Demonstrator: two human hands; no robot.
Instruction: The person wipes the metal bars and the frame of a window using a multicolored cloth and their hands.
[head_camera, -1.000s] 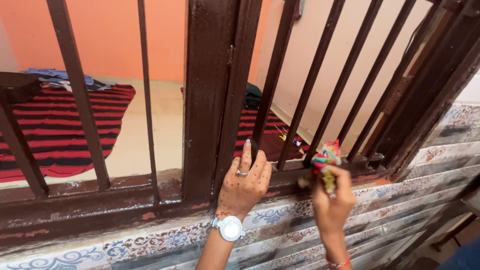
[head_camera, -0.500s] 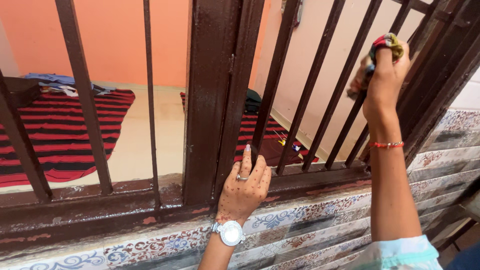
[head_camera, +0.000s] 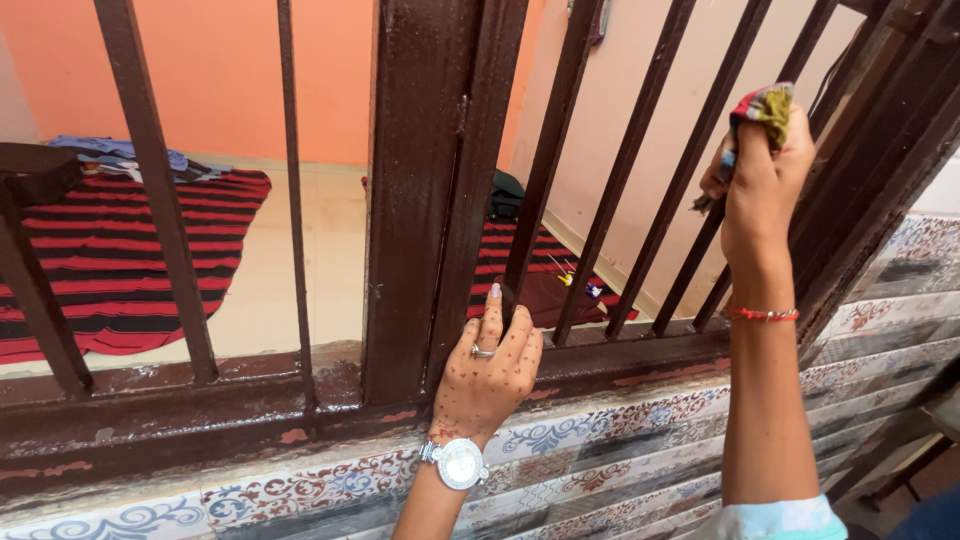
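Beyond the bars at the far left, a red and black striped mat (head_camera: 120, 250) is lying on the pale floor with folded blue cloth (head_camera: 120, 152) at its far end. Nearer, a brown metal window grille (head_camera: 430, 200) is standing on a worn sill (head_camera: 200, 400) above a patterned tiled wall (head_camera: 600, 450). The left hand (head_camera: 487, 365) is resting at the foot of the thick centre post, palm toward the grille, fingers curling loosely around the base of a slanted bar (head_camera: 545, 160) and holding nothing else; a ring is showing on one finger and a silver wristwatch (head_camera: 458, 462) is sitting on the wrist. To the right, the right arm is reaching steeply upward, a red thread bracelet (head_camera: 763, 314) circling the wrist. The right hand (head_camera: 765, 170) is closing in a fist around a bunched multicoloured rag (head_camera: 764, 104), which is sticking out above the knuckles and pressing against a slanted bar near the right edge of the grille, well apart from the left hand.
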